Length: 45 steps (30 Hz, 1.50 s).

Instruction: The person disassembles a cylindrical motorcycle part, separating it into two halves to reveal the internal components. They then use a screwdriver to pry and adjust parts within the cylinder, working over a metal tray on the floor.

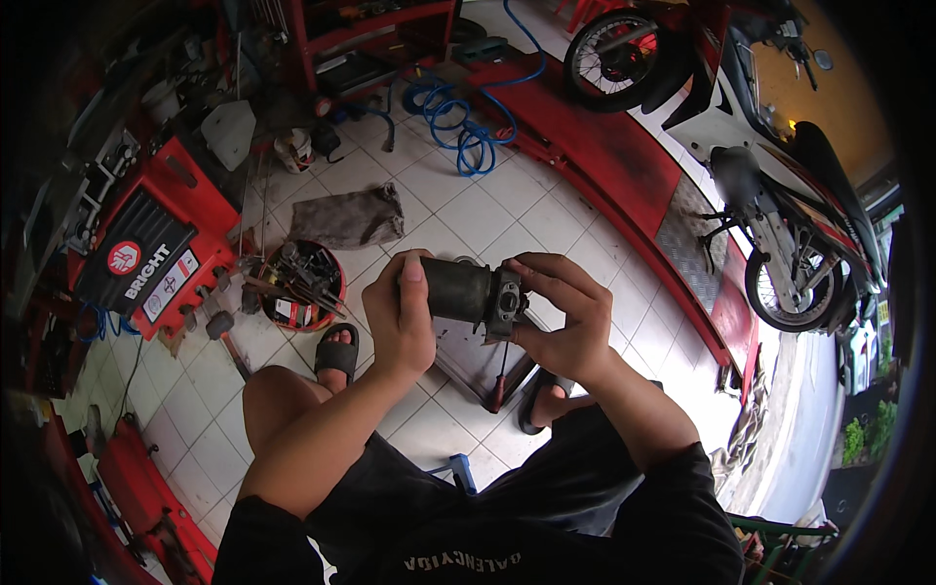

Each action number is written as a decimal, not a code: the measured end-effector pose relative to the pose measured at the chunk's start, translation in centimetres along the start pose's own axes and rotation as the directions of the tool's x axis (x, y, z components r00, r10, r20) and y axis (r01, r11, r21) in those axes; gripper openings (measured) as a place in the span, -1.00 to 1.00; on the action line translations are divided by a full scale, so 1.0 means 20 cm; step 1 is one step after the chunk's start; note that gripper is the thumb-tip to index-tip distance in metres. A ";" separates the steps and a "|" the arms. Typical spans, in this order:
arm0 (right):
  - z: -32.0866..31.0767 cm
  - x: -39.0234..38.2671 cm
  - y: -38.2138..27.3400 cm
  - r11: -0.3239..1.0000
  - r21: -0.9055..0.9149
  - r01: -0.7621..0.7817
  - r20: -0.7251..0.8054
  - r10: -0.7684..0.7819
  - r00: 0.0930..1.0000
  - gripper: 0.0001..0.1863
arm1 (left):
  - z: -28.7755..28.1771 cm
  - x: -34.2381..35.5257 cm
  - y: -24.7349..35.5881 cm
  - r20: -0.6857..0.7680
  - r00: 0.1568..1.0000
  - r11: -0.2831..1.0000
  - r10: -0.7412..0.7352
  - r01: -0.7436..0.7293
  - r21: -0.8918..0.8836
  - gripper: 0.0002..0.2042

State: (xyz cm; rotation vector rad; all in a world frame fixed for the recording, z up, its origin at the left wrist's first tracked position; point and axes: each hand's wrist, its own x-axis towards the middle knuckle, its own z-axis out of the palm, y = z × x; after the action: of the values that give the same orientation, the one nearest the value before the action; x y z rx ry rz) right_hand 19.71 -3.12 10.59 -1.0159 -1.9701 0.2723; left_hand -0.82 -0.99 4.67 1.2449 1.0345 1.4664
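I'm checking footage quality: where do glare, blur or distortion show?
Head view: glare bleaches the floor right of centre; the upper left is dim; edges bow toward the black rim; a blurred patch overlaps the motorcycle; the dark cylinder looks fairly clear.

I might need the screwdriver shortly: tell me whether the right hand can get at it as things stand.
Not right away, it seems: the right hand holds the metal fitting and would have to let go. Otherwise the way looks free, with nothing covering the red handle of the screwdriver.
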 end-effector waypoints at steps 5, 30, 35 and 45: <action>0.02 -0.07 0.00 0.983 0.100 -0.151 0.050 0.146 0.988 -0.20 | 0.01 -0.03 0.01 -0.006 0.999 0.997 0.054 -0.053 0.048 -0.50; 0.05 -0.02 -0.05 1.000 -0.026 0.017 0.035 -0.017 0.999 -0.24 | 0.01 -0.05 -0.01 0.010 0.942 0.926 -0.334 0.330 -0.183 -0.48; -0.03 0.08 -0.05 0.999 0.020 -0.026 0.179 0.022 0.984 -0.28 | 0.04 -0.01 -0.01 0.234 0.632 0.506 -0.739 0.749 -0.427 -0.47; -0.09 0.11 -0.01 0.890 -0.234 0.392 0.283 -0.324 0.903 -0.47 | 0.02 0.05 0.06 0.261 0.568 0.540 -0.780 0.823 -0.178 -0.50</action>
State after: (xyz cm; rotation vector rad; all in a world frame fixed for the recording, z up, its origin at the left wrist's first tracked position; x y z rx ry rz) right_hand 20.40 -1.92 13.01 -0.7938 -2.4229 -0.1104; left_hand -0.69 -0.27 6.02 0.4957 1.0385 0.7158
